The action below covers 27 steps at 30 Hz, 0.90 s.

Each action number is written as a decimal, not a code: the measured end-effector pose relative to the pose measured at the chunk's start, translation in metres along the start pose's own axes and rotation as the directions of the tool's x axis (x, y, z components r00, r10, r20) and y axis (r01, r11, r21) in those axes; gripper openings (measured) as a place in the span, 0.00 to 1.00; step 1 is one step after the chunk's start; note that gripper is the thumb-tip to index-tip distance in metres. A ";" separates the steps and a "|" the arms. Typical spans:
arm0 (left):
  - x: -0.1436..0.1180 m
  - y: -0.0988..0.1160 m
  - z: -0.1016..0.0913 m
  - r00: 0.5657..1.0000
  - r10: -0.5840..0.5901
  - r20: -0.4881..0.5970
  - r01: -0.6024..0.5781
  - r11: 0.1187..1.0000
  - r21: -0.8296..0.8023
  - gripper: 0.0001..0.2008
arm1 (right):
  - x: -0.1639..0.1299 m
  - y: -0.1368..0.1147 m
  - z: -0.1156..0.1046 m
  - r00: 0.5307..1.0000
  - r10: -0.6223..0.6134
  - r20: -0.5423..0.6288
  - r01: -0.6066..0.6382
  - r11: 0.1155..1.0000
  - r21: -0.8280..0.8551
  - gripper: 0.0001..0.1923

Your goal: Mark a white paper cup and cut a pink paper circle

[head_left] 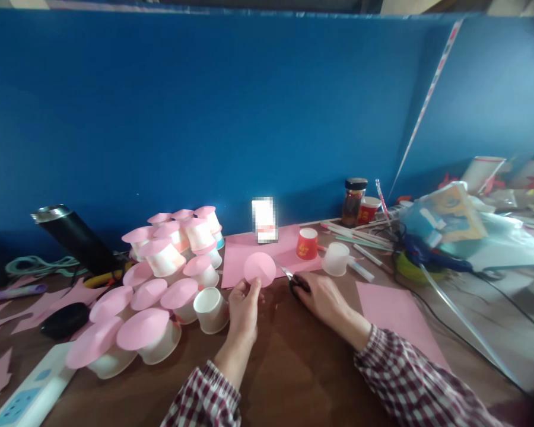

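A round pink paper disc [259, 268] is pinched between the thumb and fingers of my left hand [245, 308]. My right hand [323, 296] is closed around the dark handles of a pair of scissors [299, 286], whose blades point up and left toward the disc without touching it. Behind both hands lies a sheet of pink paper [238, 252]. On it stands a red paper cup [307, 244], upside down, with a white cup [336, 259] to its right. Just left of my left hand an uncovered white paper cup [210, 309] stands upright.
Several white cups topped with pink paper cones [143, 329] crowd the left. Beyond them are a black bottle [73, 237], a black mouse-like object [64, 320] and a power strip [33, 388]. At right lie another pink sheet [400, 317], pens [360, 234], a jar [353, 203] and plastic bags [493, 237].
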State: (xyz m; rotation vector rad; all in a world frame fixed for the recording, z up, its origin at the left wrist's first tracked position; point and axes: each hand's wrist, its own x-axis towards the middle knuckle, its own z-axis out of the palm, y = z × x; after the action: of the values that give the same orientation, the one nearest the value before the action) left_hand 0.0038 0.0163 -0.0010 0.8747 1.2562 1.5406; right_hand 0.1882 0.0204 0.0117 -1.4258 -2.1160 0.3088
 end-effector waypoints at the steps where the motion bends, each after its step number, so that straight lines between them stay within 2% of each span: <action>1: -0.001 0.000 0.000 1.000 0.001 0.004 -0.001 1.000 0.002 0.16 | -0.001 0.000 0.000 1.000 -0.014 0.003 0.014 1.000 -0.014 0.08; 5: -0.005 0.000 0.003 1.000 -0.001 0.021 0.000 0.999 0.051 0.15 | -0.003 -0.002 0.003 0.999 -0.049 -0.017 0.049 0.999 -0.008 0.10; 8: -0.007 0.000 0.003 0.999 0.014 0.045 -0.020 0.992 0.126 0.14 | -0.001 -0.003 0.008 0.995 -0.074 -0.060 0.081 0.989 0.127 0.11; 9: -0.007 0.000 0.003 0.998 0.017 0.054 -0.024 0.990 0.142 0.15 | 0.000 -0.003 0.010 0.995 -0.055 -0.079 0.070 0.977 0.201 0.11; 11: -0.008 0.001 0.002 0.998 0.006 0.062 -0.015 0.989 0.148 0.15 | 0.002 -0.003 0.013 0.991 0.064 -0.121 -0.013 0.926 0.378 0.09; 14: -0.012 0.002 0.000 0.996 -0.051 0.067 0.044 0.993 0.106 0.16 | 0.004 -0.007 0.011 0.979 0.162 -0.124 -0.080 0.864 0.497 0.13; 17: -0.018 0.003 -0.005 0.980 -0.169 0.102 0.168 0.986 0.025 0.16 | 0.006 -0.015 0.004 0.977 0.210 -0.047 -0.138 0.780 0.611 0.19; 19: -0.024 0.005 -0.008 0.970 -0.214 0.117 0.214 0.977 0.009 0.17 | 0.007 -0.021 -0.001 0.965 0.236 0.110 -0.241 0.645 0.725 0.21; 21: -0.029 0.006 -0.012 0.960 -0.239 0.147 0.239 0.971 0.018 0.17 | 0.007 -0.026 -0.004 0.955 0.186 0.231 -0.296 0.573 0.764 0.21; 24: -0.037 0.007 -0.017 0.951 -0.226 0.211 0.214 0.974 0.080 0.17 | 0.007 -0.031 -0.005 0.957 0.152 0.249 -0.290 0.561 0.775 0.20; 27: -0.044 0.008 -0.022 0.958 -0.137 0.253 0.090 0.978 0.191 0.16 | 0.000 -0.035 -0.005 0.932 0.232 0.279 -0.361 0.535 0.764 0.20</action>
State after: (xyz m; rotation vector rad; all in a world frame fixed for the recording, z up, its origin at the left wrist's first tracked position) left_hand -0.0042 -0.0324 0.0031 1.0662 1.2360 1.1885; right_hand 0.1641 0.0060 0.0329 -1.1667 -1.4286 1.3683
